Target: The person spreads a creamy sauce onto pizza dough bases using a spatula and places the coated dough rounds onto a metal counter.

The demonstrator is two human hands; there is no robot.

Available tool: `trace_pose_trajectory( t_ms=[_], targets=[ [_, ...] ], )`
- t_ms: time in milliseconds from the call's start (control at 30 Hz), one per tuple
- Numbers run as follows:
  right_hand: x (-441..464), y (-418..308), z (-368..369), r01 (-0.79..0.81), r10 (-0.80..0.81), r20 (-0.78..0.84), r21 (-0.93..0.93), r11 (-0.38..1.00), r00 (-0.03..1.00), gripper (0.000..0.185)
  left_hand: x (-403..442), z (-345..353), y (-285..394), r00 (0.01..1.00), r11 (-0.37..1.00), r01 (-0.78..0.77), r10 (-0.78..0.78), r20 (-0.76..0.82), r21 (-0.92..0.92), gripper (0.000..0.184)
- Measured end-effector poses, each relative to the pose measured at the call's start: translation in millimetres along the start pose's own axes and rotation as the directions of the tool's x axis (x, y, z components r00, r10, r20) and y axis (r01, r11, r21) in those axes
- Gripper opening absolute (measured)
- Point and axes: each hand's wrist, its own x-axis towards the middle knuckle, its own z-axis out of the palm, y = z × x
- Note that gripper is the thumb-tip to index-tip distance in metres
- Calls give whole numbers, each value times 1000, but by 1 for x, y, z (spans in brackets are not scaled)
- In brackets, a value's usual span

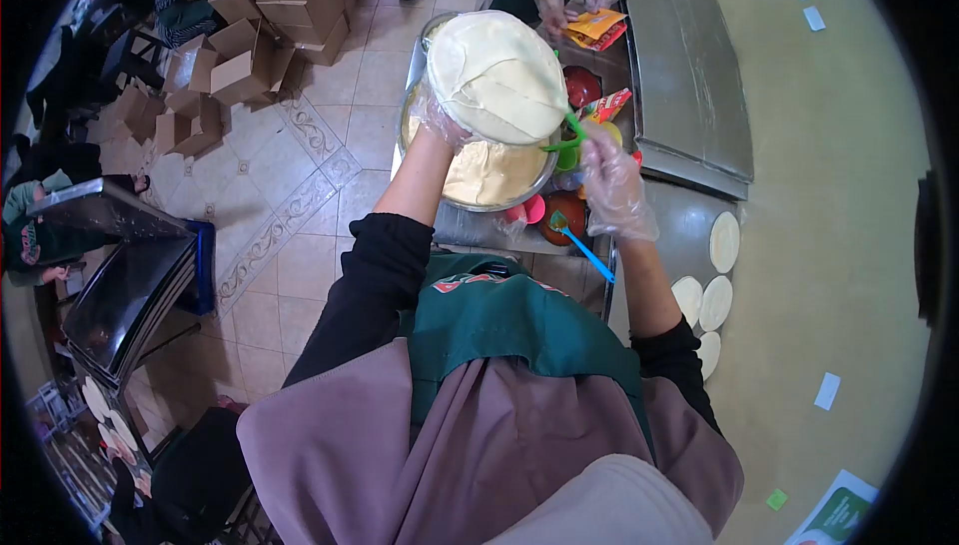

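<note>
On the metal worktop (455, 228) stood a large bowl (496, 208) of pale cream, and above it, partly covering it from view, was a round disc (496, 75) spread with the same-coloured cream. The gloved left hand (440, 117) held that disc up from its near-left edge, its fingers mostly hidden, while the gloved right hand (611, 182) had its grip closed around a green utensil (575, 129) beside the disc's edge. Nearer the body, a blue-handled utensil (589, 254) rested in a smaller bowl of reddish sauce (570, 228).

Forearms (647, 290) reach forward — gloved left grip (440, 123) supporting, right grip (612, 180) curled.
</note>
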Motion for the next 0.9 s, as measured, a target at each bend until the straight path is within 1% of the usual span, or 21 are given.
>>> trace_pose_trajectory(
  t_ms=[33, 100, 167, 233, 267, 300, 333, 367, 400, 433, 467, 533, 567, 600, 633, 700, 733, 767, 800, 833, 900],
  targets=[
    [1, 9, -1, -1, 1, -2, 0, 1000, 1000, 19, 0, 2, 0, 999, 999, -46, 46, 16, 8, 49],
    [2, 27, 2, -120, 108, -81, -154, 981, 991, 20, -2, 11, 0, 999, 1000, -30, 30, 20, 1, 48],
    [-2, 28, 9, -124, 116, -62, -161, 979, 991, 20, -7, 23, -4, 1000, 1000, -9, 10, 22, -7, 47],
    [-10, 17, 20, 50, -54, -61, -57, 997, 997, 19, -9, 35, -9, 994, 970, -106, 112, -13, 219, 48],
    [-17, 8, 21, 61, -65, -30, -131, 989, 997, 20, -8, 34, -10, 994, 970, -104, 109, -14, 220, 48],
    [-21, 6, 24, 57, -62, -32, -130, 990, 998, 20, -5, 33, -11, 997, 997, -41, 37, 60, 60, 47],
    [-26, 4, 26, 177, -176, 14, -94, 980, 984, 21, -1, 30, -11, 989, 995, 37, -23, 144, -97, 47],
    [-29, 4, 26, 293, -290, 55, -53, 955, 955, 22, 3, 25, -13, 989, 995, 41, -27, 144, -95, 47],
    [-33, -2, 23, 321, -313, 104, -82, 943, 944, 25, 8, 20, -15, 997, 998, -59, 58, 42, 22, 47],
    [-36, -4, 22, 321, -313, 100, -83, 943, 945, 25, 7, 23, -15, 987, 978, -146, 155, -47, 148, 47],
    [-38, -7, 21, 312, -302, 110, -78, 947, 947, 24, 5, 26, -14, 987, 978, -145, 153, -46, 150, 47],
    [-40, -13, 16, 298, -288, 119, -72, 952, 950, 23, -1, 31, -11, 996, 998, -52, 54, 72, -24, 48],
    [-35, -16, 8, 162, -161, 50, -20, 987, 986, 22, -1, 29, -9, 996, 998, -51, 53, 74, -22, 48],
    [-31, -16, 1, 27, -27, -11, 40, 999, 1000, 22, 0, 25, -8, 986, 994, 0, 19, 168, -108, 48],
    [-27, -6, -5, 26, -25, -13, 40, 999, 1000, 22, 0, 23, -8, 965, 980, 60, -8, 262, -189, 49],
    [-17, 19, -15, -145, 140, -72, -72, 987, 988, 22, -5, 29, -9, 974, 989, 38, -5, 227, -144, 48],
    [-17, 26, -16, -147, 141, -75, -73, 986, 987, 22, -6, 32, -10, 981, 995, 16, 4, 192, -100, 47],
    [-17, 33, -16, -100, 89, -68, -180, 979, 994, 22, -6, 35, -11, 981, 995, 19, 1, 195, -99, 47],
    [-17, 36, -15, -51, 37, -53, -284, 957, 998, 23, -6, 39, -13, 982, 999, -41, 44, 183, -23, 47],
    [-22, 34, -13, -50, 36, -55, -285, 957, 998, 23, -5, 39, -14, 981, 994, -99, 89, 173, 55, 47],
    [-35, 23, -5, 75, -76, -4, -107, 991, 997, 23, 0, 38, -17, 983, 984, -147, 133, 130, 97, 47]
  ],
)
